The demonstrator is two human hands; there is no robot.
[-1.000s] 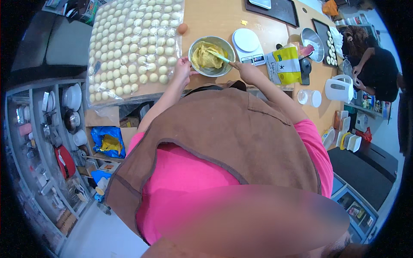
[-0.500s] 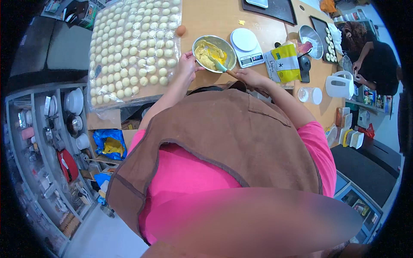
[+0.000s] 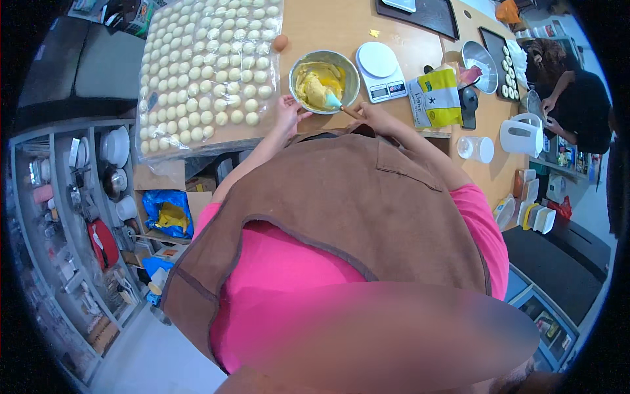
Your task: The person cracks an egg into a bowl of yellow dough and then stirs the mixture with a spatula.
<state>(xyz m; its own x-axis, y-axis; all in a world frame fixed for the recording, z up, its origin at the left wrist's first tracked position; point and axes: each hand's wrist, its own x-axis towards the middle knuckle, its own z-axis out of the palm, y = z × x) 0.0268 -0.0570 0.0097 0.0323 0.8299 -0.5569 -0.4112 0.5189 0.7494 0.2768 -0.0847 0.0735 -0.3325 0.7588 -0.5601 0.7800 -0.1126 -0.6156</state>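
A metal mixing bowl (image 3: 355, 75) holds thick yellow batter (image 3: 312, 87), with a wetter, brighter yellow patch at its right. My left hand (image 3: 289, 117) is against the near-left outer wall of the bowl, thumb and fingers spread around its curve. The wooden handle of a spatula (image 3: 333, 101) is gripped in my right hand (image 3: 373, 116), by the near-right rim. The pale blue-green blade rests in the batter; some of my right fingers are hidden. A brown egg (image 3: 280, 43) lies beyond the bowl to the left.
Rows of dough balls (image 3: 203, 72) cover a plastic sheet on the left. Right of the bowl stand a white kitchen scale (image 3: 378, 62), a yellow-and-white bag (image 3: 436, 98), a clear jar (image 3: 475, 149) and a white pitcher (image 3: 522, 136). A co-worker (image 3: 574, 98) stands at the far right.
The spatula blade has moved toward the near side of the bowl, and the batter is gathered into a taller mound. My left hand sits lower along the bowl's wall.
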